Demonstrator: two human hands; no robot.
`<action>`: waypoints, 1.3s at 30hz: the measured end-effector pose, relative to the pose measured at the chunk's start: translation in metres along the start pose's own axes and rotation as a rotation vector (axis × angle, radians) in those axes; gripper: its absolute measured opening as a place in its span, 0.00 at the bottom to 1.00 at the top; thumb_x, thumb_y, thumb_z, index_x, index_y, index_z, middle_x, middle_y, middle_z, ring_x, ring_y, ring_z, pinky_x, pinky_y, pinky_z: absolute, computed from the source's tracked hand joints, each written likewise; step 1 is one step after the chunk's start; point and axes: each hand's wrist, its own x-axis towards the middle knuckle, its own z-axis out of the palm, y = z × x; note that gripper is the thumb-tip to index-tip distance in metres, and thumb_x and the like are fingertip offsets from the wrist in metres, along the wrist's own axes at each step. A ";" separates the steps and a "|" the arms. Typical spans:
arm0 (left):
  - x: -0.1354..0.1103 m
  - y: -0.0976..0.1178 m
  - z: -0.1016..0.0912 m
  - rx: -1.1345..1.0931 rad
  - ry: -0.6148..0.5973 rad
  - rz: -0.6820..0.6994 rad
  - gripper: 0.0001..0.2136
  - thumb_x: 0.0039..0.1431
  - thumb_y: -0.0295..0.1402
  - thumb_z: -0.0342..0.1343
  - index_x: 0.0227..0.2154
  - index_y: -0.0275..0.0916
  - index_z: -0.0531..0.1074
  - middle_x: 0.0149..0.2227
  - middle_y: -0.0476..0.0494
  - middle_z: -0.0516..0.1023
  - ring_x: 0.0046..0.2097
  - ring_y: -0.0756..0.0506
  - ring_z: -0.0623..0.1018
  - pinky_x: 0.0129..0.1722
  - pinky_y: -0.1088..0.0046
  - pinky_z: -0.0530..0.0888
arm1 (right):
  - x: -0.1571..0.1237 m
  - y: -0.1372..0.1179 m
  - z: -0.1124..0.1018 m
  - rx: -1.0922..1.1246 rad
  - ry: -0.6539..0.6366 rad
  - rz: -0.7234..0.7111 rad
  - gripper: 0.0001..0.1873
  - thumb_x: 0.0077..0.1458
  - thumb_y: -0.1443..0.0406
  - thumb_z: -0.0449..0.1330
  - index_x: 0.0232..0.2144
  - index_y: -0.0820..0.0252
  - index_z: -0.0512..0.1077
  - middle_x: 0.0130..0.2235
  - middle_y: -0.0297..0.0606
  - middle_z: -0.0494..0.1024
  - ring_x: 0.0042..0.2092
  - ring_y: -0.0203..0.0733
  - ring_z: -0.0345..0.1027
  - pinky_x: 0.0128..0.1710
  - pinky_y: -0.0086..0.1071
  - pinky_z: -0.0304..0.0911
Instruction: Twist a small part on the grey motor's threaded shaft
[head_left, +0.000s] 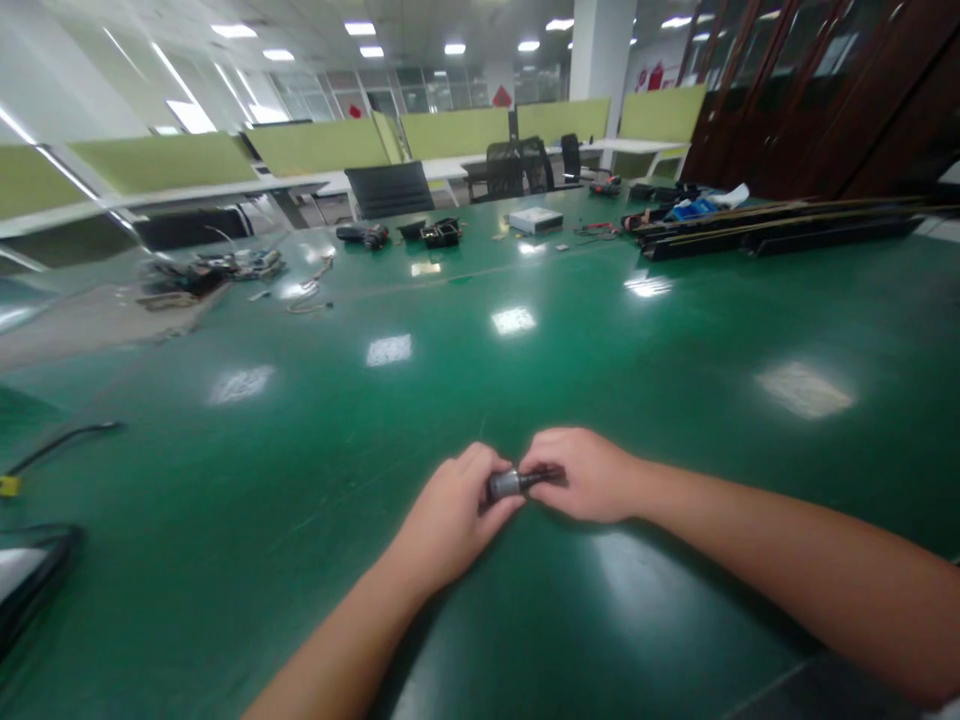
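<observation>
My left hand point(457, 505) is closed around a small silver cylinder point(505, 484) with dark ends, held just above or on the green tabletop point(315, 430). It looks like a little motor, though blur hides its exact kind. Facing it, my right hand point(581, 475) pinches a thin dark piece point(544, 476) that meets the cylinder's right end. Whether the two pieces are joined I cannot tell. The fingers cover part of both.
Long dark strips point(772, 230) lie at the back right. A silver box point(535, 219), black parts point(441, 232) and a cable heap point(225, 265) sit along the far side. At the left edge are a black cable point(64, 440) and a black-rimmed object point(37, 570).
</observation>
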 end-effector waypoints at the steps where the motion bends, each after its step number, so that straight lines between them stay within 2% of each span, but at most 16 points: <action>1: 0.000 0.000 0.000 -0.003 0.006 0.002 0.08 0.62 0.35 0.59 0.42 0.40 0.70 0.38 0.45 0.74 0.38 0.43 0.74 0.35 0.68 0.68 | 0.000 0.000 0.000 -0.002 0.000 0.000 0.07 0.56 0.69 0.63 0.38 0.61 0.78 0.36 0.36 0.77 0.37 0.38 0.69 0.38 0.30 0.61; 9: -0.003 0.002 0.002 -0.045 0.038 0.014 0.09 0.61 0.36 0.61 0.41 0.40 0.70 0.39 0.45 0.74 0.40 0.42 0.74 0.40 0.66 0.69 | -0.003 0.002 0.002 0.011 -0.002 -0.004 0.06 0.56 0.66 0.65 0.38 0.60 0.78 0.35 0.35 0.77 0.36 0.36 0.68 0.37 0.29 0.59; 27: -0.006 0.003 -0.006 -0.053 0.014 -0.013 0.09 0.60 0.36 0.62 0.39 0.40 0.71 0.38 0.45 0.76 0.40 0.42 0.75 0.39 0.66 0.69 | 0.001 -0.001 -0.001 0.042 -0.020 -0.006 0.06 0.58 0.66 0.65 0.38 0.61 0.79 0.33 0.35 0.76 0.35 0.37 0.67 0.36 0.29 0.59; 39: -0.009 0.002 -0.010 -0.037 0.022 -0.008 0.08 0.59 0.36 0.62 0.39 0.41 0.72 0.38 0.45 0.77 0.40 0.41 0.76 0.40 0.65 0.70 | -0.001 -0.004 -0.004 -0.025 -0.051 0.026 0.06 0.58 0.65 0.64 0.37 0.61 0.79 0.33 0.36 0.76 0.36 0.39 0.67 0.37 0.32 0.60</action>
